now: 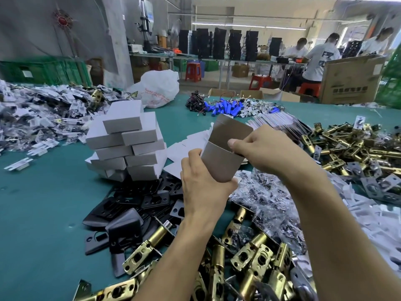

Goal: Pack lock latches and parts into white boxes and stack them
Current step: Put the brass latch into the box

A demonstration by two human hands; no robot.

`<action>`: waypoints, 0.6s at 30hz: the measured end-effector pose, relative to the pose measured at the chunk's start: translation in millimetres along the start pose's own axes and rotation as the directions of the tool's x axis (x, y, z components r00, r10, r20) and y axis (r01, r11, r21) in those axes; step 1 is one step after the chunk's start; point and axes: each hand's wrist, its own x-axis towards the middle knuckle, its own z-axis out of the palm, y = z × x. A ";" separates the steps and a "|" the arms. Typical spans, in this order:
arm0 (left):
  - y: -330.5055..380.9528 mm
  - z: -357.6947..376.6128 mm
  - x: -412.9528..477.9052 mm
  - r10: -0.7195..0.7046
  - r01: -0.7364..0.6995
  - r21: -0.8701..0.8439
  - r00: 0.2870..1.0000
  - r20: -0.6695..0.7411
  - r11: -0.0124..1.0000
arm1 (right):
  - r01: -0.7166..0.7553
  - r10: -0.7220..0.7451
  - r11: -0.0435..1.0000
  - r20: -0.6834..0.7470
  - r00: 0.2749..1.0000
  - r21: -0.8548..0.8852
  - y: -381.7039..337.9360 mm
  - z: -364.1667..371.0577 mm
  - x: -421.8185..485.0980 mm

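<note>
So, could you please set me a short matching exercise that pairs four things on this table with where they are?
Things:
1. stack of white boxes
2. blue cylinders
3. black plates
4. cardboard box

Places:
A. held between the left hand and right hand
B. far across the green table
C. standing left of the held box
D. at the stack's foot, on the near side

Pairs: 1-C; 2-B; 3-D; 4-A
</note>
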 end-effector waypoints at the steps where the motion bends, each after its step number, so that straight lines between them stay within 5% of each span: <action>1: -0.2 0.5 0.1 -0.006 0.006 -0.007 1.000 0.009 1.000 | 0.032 -0.031 0.999 -0.046 0.998 0.013 1.4 1.3 -2.3; 4: -2.0 0.9 0.2 -0.004 0.004 -0.014 1.000 0.006 1.000 | 0.151 -0.142 0.988 -0.174 0.974 0.036 4.2 4.4 -7.9; 12: -5.8 1.5 1.3 -0.042 0.043 -0.021 0.999 0.029 0.999 | 0.158 -0.158 0.987 0.069 0.985 0.013 14.2 19.3 -11.6; 15: -6.6 0.0 4.2 -0.089 0.089 -0.107 0.996 0.001 0.990 | 0.300 -0.252 0.937 -0.245 0.936 0.179 16.0 28.5 -13.8; 18: -8.2 -4.2 9.8 -0.159 0.136 -0.221 0.983 -0.090 0.966 | 0.348 -0.163 0.887 -0.501 0.850 0.303 21.0 38.0 -12.4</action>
